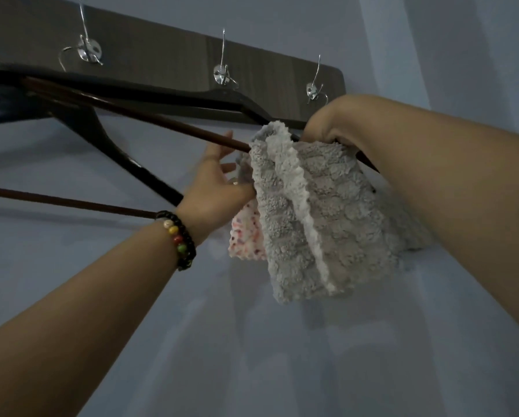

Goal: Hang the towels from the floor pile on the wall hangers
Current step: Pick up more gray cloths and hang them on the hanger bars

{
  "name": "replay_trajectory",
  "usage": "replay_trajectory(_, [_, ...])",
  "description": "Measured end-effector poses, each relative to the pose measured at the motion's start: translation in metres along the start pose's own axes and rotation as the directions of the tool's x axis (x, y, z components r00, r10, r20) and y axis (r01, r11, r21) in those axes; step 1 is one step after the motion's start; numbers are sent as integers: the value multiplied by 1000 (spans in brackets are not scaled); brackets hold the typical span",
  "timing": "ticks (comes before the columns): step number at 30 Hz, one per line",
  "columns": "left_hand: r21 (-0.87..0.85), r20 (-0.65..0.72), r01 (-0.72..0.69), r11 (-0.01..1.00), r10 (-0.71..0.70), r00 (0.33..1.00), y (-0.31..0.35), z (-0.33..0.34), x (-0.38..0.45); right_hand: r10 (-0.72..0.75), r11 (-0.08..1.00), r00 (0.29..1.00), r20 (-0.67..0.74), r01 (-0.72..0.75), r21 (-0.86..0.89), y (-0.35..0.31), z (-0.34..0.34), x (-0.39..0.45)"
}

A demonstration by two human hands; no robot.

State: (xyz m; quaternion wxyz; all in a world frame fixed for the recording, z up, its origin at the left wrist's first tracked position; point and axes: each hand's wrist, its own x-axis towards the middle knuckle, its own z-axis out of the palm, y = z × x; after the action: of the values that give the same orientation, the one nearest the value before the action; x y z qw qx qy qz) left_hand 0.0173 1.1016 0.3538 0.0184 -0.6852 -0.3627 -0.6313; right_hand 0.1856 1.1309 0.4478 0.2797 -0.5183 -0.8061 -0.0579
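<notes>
A fluffy grey towel (318, 212) with a white stripe is draped over the bar of a dark wooden hanger (174, 123) that hangs from the wall rack. A pink-speckled white towel (246, 236) peeks out behind it. My left hand (219, 185), with a bead bracelet on the wrist, reaches up beside the bar, and its thumb presses the grey towel's left edge. My right hand (327, 121) is bent over the bar's right end, on top of the towel. Its fingers are hidden behind the wrist.
A dark wooden wall rack (167, 52) carries three chrome hooks (222, 75). A second dark hanger (71, 203) hangs lower on the left, its bar running behind my left wrist. The wall behind is pale blue, with a lighter panel to the right.
</notes>
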Motion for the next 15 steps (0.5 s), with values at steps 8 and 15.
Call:
replay_trajectory(8, [-56, -94, 1, 998, -6, 996, -4, 5, -3, 77, 885, 982, 175, -148, 441, 18, 20, -3])
replay_trajectory(15, [-149, -77, 57, 987, -69, 995, -32, -1, -32, 40, 302, 986, -160, 140, 943, 52, 93, -41])
